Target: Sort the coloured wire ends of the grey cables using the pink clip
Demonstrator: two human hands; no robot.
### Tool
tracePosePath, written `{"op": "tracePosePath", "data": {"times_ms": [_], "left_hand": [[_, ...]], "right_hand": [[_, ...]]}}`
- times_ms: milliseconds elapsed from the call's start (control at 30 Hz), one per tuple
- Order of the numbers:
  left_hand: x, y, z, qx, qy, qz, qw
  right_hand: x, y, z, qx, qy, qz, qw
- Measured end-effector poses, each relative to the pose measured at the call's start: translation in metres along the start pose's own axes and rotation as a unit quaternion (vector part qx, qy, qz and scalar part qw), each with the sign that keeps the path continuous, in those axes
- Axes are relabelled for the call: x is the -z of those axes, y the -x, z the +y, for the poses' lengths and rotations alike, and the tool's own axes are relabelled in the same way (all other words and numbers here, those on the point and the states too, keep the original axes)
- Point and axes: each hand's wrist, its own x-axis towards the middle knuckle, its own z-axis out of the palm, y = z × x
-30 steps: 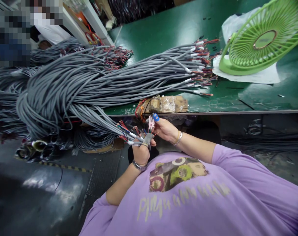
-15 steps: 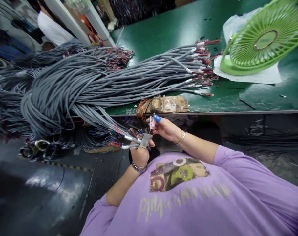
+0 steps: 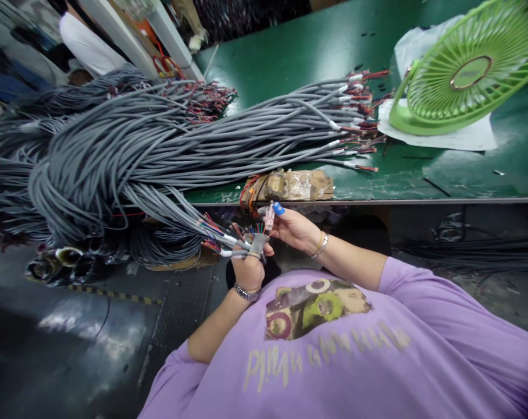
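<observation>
My left hand (image 3: 249,270) is closed around a few grey cables (image 3: 179,201) at the near edge of the table (image 3: 477,177); my palm hides how many. Their ends fan out in thin coloured wires (image 3: 209,221), too fine to count. A grey wrap (image 3: 258,244) sits at my left thumb, and I can't make out whether it is around the thumb or on the cables.

My right hand (image 3: 296,230) pinches a small pink piece (image 3: 270,218) just beside those wires. My fingers cover part of it, and its exact kind is hard to tell. Its thumb wears a blue cover (image 3: 278,208).

The big pile (image 3: 159,139) lies across the left of the table and is cut off at the left edge. The wooden block (image 3: 307,185) sits near the front, the fan (image 3: 468,73) far right, cropped. A white sleeve (image 3: 89,46) shows far left, the person mostly out of view.
</observation>
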Motion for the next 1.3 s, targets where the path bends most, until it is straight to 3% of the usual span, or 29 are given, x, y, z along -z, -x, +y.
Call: {"op": "tracePosePath", "data": {"times_ms": [467, 800, 1133, 1300], "left_hand": [[0.002, 0.003, 0.0, -0.005, -0.003, -0.023, 1.0], [0.01, 0.007, 0.001, -0.056, 0.003, 0.011, 0.998], [0.008, -0.011, 0.01, -0.168, -0.123, 0.066, 0.976], [0.008, -0.015, 0.003, -0.178, -0.179, 0.072, 0.965]], "right_hand": [[0.001, -0.001, 0.005, 0.025, 0.016, 0.003, 1.0], [0.004, 0.004, -0.005, -0.068, 0.049, -0.027, 0.996], [0.001, 0.007, -0.005, -0.008, 0.113, -0.007, 0.994], [-0.001, 0.003, -0.005, -0.002, 0.101, 0.016, 0.995]]}}
